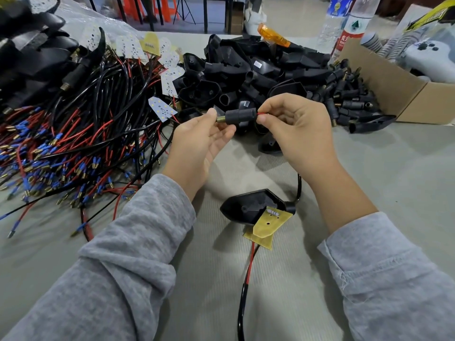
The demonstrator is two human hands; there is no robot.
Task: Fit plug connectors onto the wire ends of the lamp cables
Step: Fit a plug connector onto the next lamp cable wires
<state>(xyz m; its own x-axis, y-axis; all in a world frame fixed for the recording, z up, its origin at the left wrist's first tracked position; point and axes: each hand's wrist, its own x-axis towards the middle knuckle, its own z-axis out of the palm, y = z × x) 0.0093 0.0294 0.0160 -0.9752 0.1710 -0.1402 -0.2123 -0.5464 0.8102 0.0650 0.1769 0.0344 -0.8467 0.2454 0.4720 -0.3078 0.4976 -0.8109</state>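
— Head view first: what are the hands doing, mid-frame?

— Both are raised above the table (369, 168), a little above the frame's centre. The left hand (197, 141) pinches the brass threaded end of a black plug connector (240, 116) between thumb and fingertips. The right hand (298, 129) has its fingers curled, pinching a red wire end (261, 114) right at the connector's other opening.

— Is the wire inside the connector?

— It touches the opening; how far it goes in, I cannot tell.

— Where is the lamp cable it belongs to?

— A black cable (299, 187) shows below the right wrist and runs down to a black lamp housing (248, 205) lying on the table at lower centre. A yellow circuit board (268, 223) rests against that housing, and a red-and-black lead (249, 267) trails from it toward the bottom edge.

— And the spare parts?

— A tangle of red and black wires with blue-sleeved tips (73, 148) fills the left of the frame. Small white LED boards (161, 108) lie among them. A heap of black housings (246, 70) sits at upper centre, and loose black plug connectors (349, 94) spill beside it toward a cardboard box (384, 82) at upper right.

— Anything else?

— Two plastic bottles (344, 25) stand at the top right, with an orange lens (273, 35) on the heap. Grey sleeves (138, 254) cover both forearms.
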